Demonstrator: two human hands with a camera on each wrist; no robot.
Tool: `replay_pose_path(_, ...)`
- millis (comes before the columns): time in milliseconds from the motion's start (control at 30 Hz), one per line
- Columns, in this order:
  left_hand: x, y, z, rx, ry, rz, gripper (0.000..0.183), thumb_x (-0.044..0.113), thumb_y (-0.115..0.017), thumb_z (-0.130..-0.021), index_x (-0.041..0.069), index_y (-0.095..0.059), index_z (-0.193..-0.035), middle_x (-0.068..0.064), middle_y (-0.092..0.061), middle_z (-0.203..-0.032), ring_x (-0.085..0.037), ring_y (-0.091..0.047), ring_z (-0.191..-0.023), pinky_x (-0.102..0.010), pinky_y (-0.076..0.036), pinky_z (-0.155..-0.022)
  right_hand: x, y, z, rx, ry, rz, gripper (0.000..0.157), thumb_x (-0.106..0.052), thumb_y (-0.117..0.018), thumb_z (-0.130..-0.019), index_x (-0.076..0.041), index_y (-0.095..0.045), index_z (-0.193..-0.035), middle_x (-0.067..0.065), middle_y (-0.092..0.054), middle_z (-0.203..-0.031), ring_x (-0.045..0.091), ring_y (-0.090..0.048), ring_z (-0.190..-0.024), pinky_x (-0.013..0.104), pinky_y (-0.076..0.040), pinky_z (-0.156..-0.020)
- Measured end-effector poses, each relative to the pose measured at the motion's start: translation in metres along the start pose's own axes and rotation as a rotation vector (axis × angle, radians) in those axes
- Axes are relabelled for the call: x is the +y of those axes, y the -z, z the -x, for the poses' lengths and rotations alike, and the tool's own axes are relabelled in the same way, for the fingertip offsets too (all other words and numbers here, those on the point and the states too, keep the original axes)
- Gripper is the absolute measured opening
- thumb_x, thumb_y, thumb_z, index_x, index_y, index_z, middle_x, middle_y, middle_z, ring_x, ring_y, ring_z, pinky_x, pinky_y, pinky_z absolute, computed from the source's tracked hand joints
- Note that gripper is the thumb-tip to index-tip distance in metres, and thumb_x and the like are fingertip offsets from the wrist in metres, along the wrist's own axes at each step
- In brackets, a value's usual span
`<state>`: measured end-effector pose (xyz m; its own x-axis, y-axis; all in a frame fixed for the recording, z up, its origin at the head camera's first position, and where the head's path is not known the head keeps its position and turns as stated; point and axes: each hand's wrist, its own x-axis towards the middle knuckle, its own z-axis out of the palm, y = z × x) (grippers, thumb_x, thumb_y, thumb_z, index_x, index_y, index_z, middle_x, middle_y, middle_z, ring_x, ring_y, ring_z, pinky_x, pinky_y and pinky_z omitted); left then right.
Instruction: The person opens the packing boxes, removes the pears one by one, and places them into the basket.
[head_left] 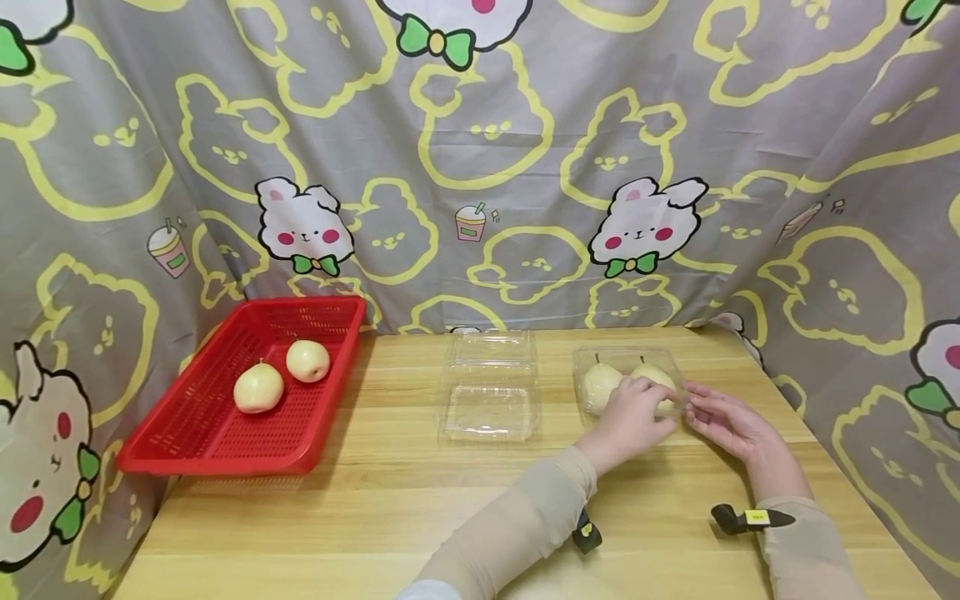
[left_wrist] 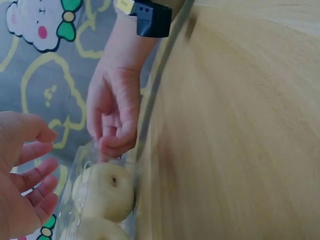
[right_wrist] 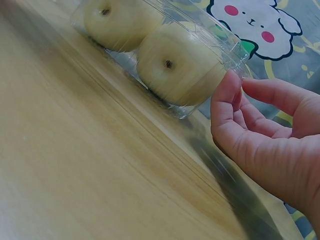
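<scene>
"What's left of the left grip [head_left: 630,422]?"

"Red basket [head_left: 213,462], well apart; nearer, open clamshell [head_left: 491,408], then a gap of tabletop [head_left: 557,392]; beneath the grip, the pear box [head_left: 621,357]."

"Held?"

"Left fingers spread apart; right grip [head_left: 731,422] pinches its right edge."

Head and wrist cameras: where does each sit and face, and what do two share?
Head: on the head, facing forward and down at table, red basket, pear box; both arms, left grip, right grip show.
Left wrist: worn there, facing pear box; both grips and right arm show.
Right wrist: worn there, facing pear box; only right grip shows.
Both wrist views share table, pear box, pears and right grip.
</scene>
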<state>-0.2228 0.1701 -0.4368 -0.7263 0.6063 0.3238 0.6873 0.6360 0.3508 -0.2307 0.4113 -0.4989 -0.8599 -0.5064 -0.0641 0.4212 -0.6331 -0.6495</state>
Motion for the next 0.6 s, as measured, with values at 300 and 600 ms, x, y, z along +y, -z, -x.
replay_pose_path(300, 0.003, -0.009, -0.003, -0.008, 0.011, -0.017, 0.031, 0.033, -0.066, -0.088, 0.030, -0.066, -0.119, 0.014, -0.064, -0.111, -0.004, -0.055, -0.101, -0.014, -0.040, -0.083, 0.001, 0.001, -0.001, -0.018, 0.003, 0.000, 0.049, 0.002, -0.016, -0.104, -0.004, -0.062, -0.121, 0.010, -0.067, -0.112, 0.017, -0.064, -0.098, 0.026, -0.054, -0.091)
replay_pose_path(600, 0.011, -0.018, 0.000, 0.067, -0.042, -0.253, 0.030, 0.039, -0.061, -0.090, 0.034, -0.064, -0.120, 0.016, -0.062, -0.110, -0.004, -0.052, -0.098, -0.016, -0.037, -0.077, 0.002, 0.000, -0.001, -0.030, 0.001, -0.014, 0.050, 0.002, -0.015, -0.104, -0.004, -0.061, -0.124, 0.010, -0.066, -0.112, 0.017, -0.063, -0.100, 0.026, -0.053, -0.093)
